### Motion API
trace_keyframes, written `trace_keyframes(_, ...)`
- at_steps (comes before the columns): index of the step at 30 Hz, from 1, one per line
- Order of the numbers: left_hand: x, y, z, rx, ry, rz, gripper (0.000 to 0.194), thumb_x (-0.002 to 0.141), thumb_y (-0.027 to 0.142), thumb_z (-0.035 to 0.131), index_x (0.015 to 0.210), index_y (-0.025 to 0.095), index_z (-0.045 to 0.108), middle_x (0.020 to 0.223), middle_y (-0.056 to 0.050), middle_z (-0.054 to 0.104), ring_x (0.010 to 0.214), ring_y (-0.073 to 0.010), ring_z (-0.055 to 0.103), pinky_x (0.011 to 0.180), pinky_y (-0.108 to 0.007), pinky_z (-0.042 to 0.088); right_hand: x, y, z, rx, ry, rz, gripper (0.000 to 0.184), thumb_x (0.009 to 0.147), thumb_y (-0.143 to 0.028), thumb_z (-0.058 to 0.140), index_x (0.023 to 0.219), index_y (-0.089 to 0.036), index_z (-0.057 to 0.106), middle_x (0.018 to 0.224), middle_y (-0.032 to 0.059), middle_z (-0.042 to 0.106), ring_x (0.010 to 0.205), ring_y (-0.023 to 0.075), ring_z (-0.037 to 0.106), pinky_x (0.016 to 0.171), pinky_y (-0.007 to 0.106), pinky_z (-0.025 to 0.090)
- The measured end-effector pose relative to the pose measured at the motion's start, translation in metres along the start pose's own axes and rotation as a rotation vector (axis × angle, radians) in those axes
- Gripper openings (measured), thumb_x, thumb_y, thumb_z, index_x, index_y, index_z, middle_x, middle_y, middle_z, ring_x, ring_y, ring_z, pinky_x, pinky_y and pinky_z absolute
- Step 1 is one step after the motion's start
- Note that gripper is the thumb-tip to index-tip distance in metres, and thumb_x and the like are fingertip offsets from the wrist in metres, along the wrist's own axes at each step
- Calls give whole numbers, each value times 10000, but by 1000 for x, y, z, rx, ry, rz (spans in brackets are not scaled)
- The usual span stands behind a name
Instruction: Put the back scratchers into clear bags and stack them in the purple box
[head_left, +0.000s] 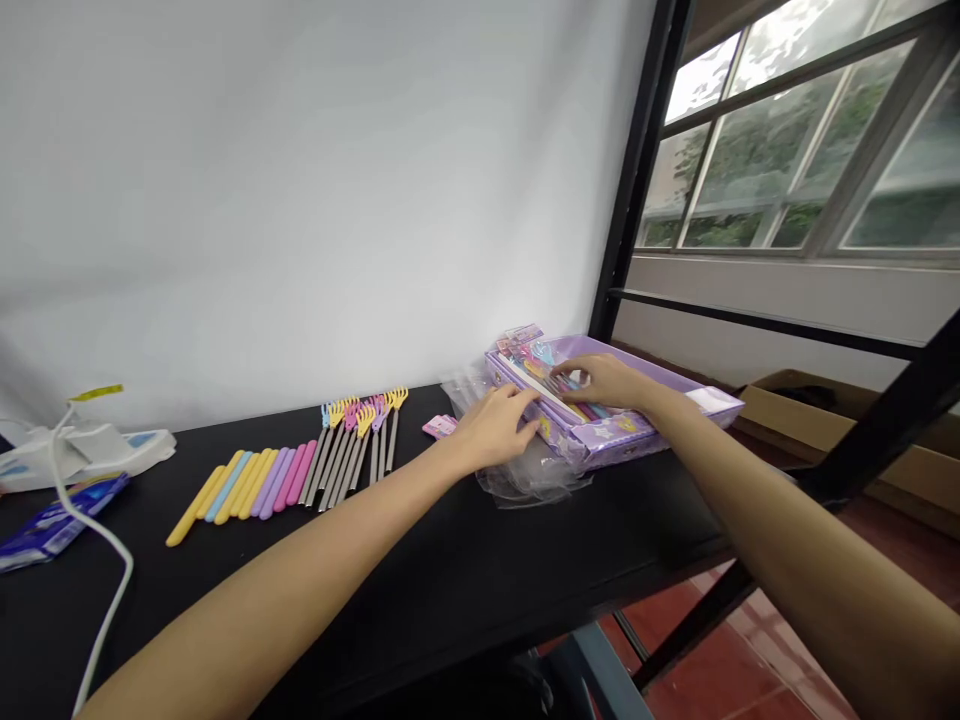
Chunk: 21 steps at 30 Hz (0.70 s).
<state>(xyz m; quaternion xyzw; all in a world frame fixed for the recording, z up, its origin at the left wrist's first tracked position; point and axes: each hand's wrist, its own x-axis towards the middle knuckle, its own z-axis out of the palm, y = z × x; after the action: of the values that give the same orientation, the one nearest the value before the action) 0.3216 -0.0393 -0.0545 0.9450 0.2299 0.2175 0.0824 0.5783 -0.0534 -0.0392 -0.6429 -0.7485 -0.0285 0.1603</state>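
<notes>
A purple cardboard box lies open at the right end of the black table. Clear packs of colourful back scratchers rest at its left side. My right hand reaches into the box over the packs, fingers curved and thumb apart, fingertips touching them. My left hand is at the box's left edge, fingers stretched towards the rim and thumb spread. Clear plastic bags lie beneath it. To the left are metal back scratcher rods with claw heads, and a row of coloured handles.
Pink cards lie left of my left hand. At the far left are a white device, its cable and a blue packet. A black metal frame rises behind the box. A cardboard carton stands beyond it.
</notes>
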Motion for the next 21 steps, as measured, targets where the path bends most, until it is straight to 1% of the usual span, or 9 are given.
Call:
trace_keyframes(1,-3,-1,-2,10,-5,-8,434,952,331,491,1361,195,533,1262,-124,601,1203,-281,559,1045,-428,454,-2,0,-4,13,-39,0,519,774,-525,688,1179,-205,732,1104,109,735,988,325,674,877,432,503)
trace_keyframes(3,-9,-7,-7,39,-14,-27,450,954,334,488,1377,183,519,1280,-132,596,1212,-283,557,1058,-432,445,-4,1,-11,35,-69,41,593,787,-595,652,1248,-225,698,1190,106,714,1044,336,665,907,453,505)
trace_keyframes(5,-15,-17,-16,78,-10,-39,433,954,327,486,1359,181,535,1293,-129,596,1221,-282,552,1068,-430,435,-3,-3,-18,31,-38,82,637,802,-642,611,1279,-225,678,1258,109,687,1101,349,649,952,475,493)
trace_keyframes(8,-25,-39,-35,140,5,-57,362,960,311,460,1267,186,605,1235,-117,633,1201,-275,565,1034,-405,451,5,-24,-26,15,48,65,564,845,-616,563,1231,-229,701,1252,100,692,1132,350,635,979,490,478)
trace_keyframes(11,-37,-62,-61,193,21,-120,304,946,294,460,1140,188,668,1084,-101,683,1057,-246,631,927,-348,486,19,-67,-33,95,62,-53,450,859,-550,583,1147,-238,730,1180,84,721,1103,310,645,946,445,495)
trace_keyframes(13,-49,-72,-81,218,13,-198,276,929,296,477,1071,187,688,984,-87,703,910,-222,659,815,-313,497,29,-102,-38,204,12,-146,403,853,-519,612,1110,-233,734,1106,72,743,1030,265,671,910,394,509)
trace_keyframes(16,-71,-81,-106,213,-23,-348,260,923,330,480,988,192,690,876,-71,716,749,-202,653,655,-284,463,42,-154,-38,305,-104,-227,373,855,-490,632,1120,-242,719,1018,54,761,913,224,694,807,342,518)
trace_keyframes(18,-90,-85,-114,214,-21,-421,259,922,350,477,954,199,685,859,-68,718,708,-200,644,604,-277,430,49,-184,-30,337,-106,-272,324,853,-439,648,1090,-231,723,960,53,766,859,208,695,763,314,503)
trace_keyframes(21,-120,-94,-116,221,-7,-458,242,914,344,481,943,207,678,862,-63,720,718,-201,647,590,-272,408,57,-219,0,322,-29,-266,182,844,-317,636,937,-193,730,793,47,744,719,181,666,678,287,461)
